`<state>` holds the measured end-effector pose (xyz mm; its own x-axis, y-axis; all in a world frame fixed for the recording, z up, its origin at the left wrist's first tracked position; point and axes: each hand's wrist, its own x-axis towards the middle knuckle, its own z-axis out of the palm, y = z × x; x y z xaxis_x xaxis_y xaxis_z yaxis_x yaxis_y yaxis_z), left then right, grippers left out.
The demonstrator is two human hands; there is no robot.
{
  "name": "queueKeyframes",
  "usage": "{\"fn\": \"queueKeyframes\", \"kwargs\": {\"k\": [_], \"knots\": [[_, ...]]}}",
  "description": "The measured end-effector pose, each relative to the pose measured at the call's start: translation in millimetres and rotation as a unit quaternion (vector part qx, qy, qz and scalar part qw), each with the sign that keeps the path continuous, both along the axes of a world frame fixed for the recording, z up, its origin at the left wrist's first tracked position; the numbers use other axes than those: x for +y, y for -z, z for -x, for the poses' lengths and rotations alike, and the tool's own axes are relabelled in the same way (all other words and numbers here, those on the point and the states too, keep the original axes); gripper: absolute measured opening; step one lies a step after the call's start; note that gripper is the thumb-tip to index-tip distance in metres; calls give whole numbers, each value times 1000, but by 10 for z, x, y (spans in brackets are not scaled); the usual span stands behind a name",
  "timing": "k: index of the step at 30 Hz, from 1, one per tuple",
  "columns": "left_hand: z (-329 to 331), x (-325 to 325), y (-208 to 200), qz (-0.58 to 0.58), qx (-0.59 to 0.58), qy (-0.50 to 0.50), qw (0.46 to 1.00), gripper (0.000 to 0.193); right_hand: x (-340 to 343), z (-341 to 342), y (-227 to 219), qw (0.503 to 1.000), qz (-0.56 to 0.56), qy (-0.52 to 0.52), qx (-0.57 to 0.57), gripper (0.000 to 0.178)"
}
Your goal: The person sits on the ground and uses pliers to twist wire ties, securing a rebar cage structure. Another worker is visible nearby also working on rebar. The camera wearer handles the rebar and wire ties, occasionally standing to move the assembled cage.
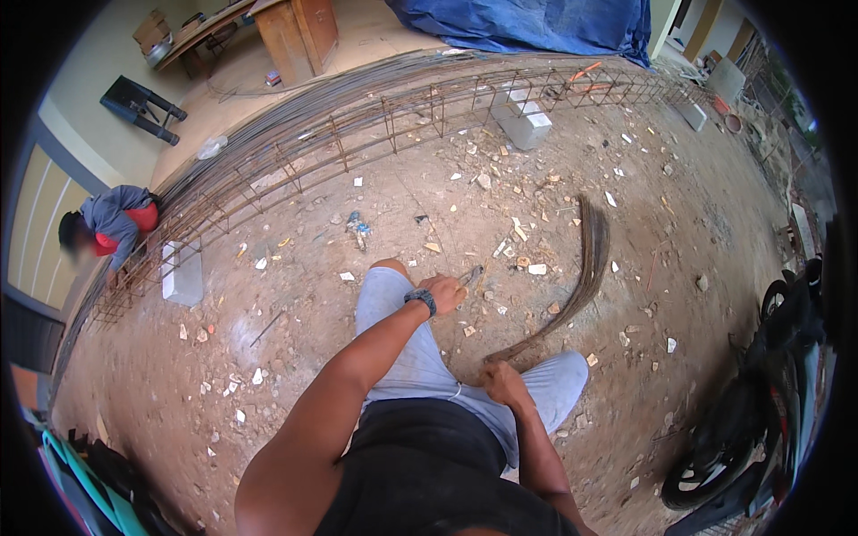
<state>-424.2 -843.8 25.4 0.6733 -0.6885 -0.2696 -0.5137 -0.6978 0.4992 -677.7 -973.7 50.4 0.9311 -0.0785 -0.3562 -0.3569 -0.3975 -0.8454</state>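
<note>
My left hand, with a dark braided band at the wrist, is closed over my left knee. From its fingers sticks out a small metal tool with a dark tip, which looks like pincers; its handles are hidden by the hand. Beside my right thigh, my right hand is closed on the near end of a bundle of thin wire. The bundle curves away over the dirt to the right and fans out at its far end.
A long rebar cage arcs across the far side on pale blocks, beside loose rods. A person bends over its left end. A motorcycle stands at right. Tile shards litter the dirt ground. A blue tarp hangs behind.
</note>
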Motion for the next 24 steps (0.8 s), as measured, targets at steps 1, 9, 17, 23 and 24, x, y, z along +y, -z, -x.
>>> {"fn": "queueKeyframes", "kwargs": {"k": [1,9,17,23,24], "knots": [[47,2,111,35,9,-4,999,49,43,56,-105,988,-138,-50,53,19],[90,-107,371,49,40,41,997,48,-319,207,-28,967,48,239,-75,17],[100,-264,407,32,39,58,997,47,-299,353,-334,914,-395,70,51,20],[142,-417,210,76,27,34,996,47,-517,456,-232,943,308,127,3,16],[107,-449,142,65,41,31,997,47,-415,530,-199,938,344,2,42,16]]}}
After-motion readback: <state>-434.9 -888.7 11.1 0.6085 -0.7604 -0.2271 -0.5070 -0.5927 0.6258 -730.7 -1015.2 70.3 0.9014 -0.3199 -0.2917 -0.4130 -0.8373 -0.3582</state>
